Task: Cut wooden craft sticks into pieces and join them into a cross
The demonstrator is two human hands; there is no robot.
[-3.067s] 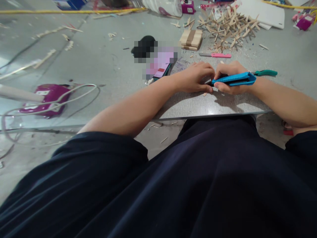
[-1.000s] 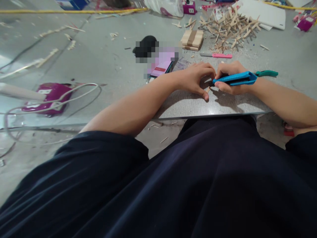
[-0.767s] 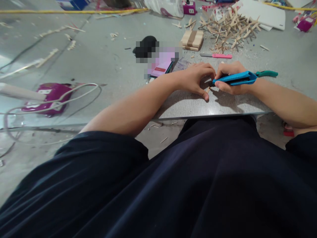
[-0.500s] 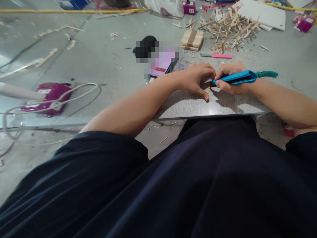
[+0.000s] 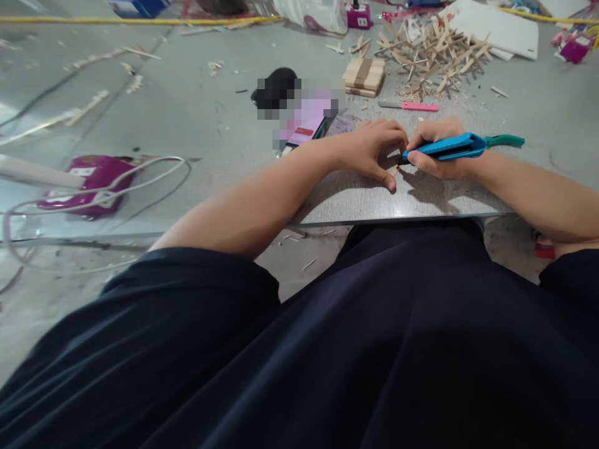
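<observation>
My right hand (image 5: 435, 153) is wrapped round a blue utility knife (image 5: 444, 148), its tip pointing left toward a small wooden stick piece (image 5: 394, 169). My left hand (image 5: 369, 153) rests on the grey board (image 5: 374, 199), fingers curled, thumb and fingertips pinching that stick piece against the board. Both hands nearly touch at the knife tip. Most of the stick is hidden under the fingers.
Teal-handled pliers (image 5: 503, 141) lie behind my right wrist. A pink knife (image 5: 412, 106), a stack of wooden sticks (image 5: 362, 76) and a heap of loose sticks (image 5: 435, 53) lie further back. A phone (image 5: 306, 128) lies left of my hands. A magenta glue gun (image 5: 88, 184) with white cord sits at left.
Since three seconds ago my left thumb has shifted lower on the board, opening a gap under the fingers. The knife has stayed nearly still over the last second.
</observation>
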